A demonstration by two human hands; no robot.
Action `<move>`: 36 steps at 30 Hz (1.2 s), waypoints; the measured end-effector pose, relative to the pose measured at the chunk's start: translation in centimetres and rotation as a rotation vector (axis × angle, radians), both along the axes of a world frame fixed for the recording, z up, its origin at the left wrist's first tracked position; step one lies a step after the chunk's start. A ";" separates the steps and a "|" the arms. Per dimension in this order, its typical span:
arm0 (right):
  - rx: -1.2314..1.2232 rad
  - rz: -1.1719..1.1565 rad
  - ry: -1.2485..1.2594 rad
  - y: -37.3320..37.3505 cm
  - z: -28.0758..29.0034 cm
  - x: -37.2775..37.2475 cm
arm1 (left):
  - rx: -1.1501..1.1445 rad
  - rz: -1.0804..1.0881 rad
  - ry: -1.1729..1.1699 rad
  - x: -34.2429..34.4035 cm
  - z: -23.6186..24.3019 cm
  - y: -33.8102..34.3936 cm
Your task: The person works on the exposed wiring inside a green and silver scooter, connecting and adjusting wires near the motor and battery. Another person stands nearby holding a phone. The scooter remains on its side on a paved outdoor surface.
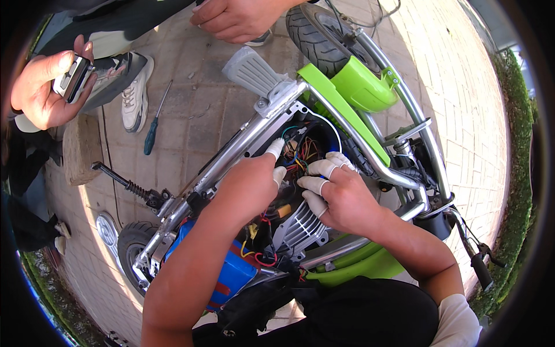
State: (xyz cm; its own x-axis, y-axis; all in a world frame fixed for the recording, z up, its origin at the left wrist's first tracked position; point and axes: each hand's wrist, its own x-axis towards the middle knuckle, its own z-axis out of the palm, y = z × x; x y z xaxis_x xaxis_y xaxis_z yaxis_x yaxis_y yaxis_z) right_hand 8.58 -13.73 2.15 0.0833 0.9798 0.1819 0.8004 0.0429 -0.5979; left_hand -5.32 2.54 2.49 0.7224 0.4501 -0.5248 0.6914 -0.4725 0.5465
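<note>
A motor scooter with a bare silver tube frame (228, 148) and lime green panels lies on its side before me. White finger cots cover fingertips on both my hands. My left hand (251, 179) reaches to the near-left rim of an open compartment, index finger and thumb apart; its other fingers are hidden. My right hand (350, 194) is at the compartment's right side, fingers curled against a bundle of thin coloured wires (306, 151). Below my hands is a silver finned cover (303, 228). A blue wrapped battery pack (234, 269) lies by my left forearm, near red and yellow leads (260, 254).
Another person's hand holds a phone-like dark device (75, 78) at the upper left; their other hand (237, 17) is at the top. A teal-handled screwdriver (152, 136) lies on the paving beside a shoe (136, 98). A wooden block (82, 149), wheel (324, 40) and handlebar (480, 269) surround the work.
</note>
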 end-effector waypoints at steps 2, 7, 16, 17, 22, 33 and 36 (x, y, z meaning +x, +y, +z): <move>0.037 -0.004 0.027 0.2 0.2 0.0 | 0.017 -0.042 -0.066 -0.3 -0.8 -0.1; 0.103 -0.093 0.140 0.2 0.4 -0.3 | 0.013 -0.069 -0.274 -0.6 -1.4 -0.2; 0.043 -0.148 0.168 0.0 0.7 0.0 | -0.085 -0.255 -0.356 -0.8 -0.7 0.3; 0.054 -0.155 0.159 0.0 0.7 0.1 | -0.116 -0.271 -0.346 -0.8 -0.4 0.2; -0.037 0.005 -0.135 0.5 1.0 0.6 | -0.199 -0.405 -0.225 -1.0 0.2 0.2; -0.097 -0.006 -0.109 -0.1 0.5 1.0 | -0.226 -0.347 -0.277 -1.3 -0.5 0.1; -0.080 0.002 -0.104 0.0 0.5 1.1 | -0.192 -0.305 -0.297 -1.5 -1.3 0.3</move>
State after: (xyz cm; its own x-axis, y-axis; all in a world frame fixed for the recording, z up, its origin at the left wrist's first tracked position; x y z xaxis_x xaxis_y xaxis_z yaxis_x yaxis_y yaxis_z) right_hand 9.65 -13.74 2.62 0.0659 0.9916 0.1109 0.8584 0.0003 -0.5130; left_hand -6.81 2.86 1.23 0.9385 0.1084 -0.3279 0.3365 -0.5008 0.7975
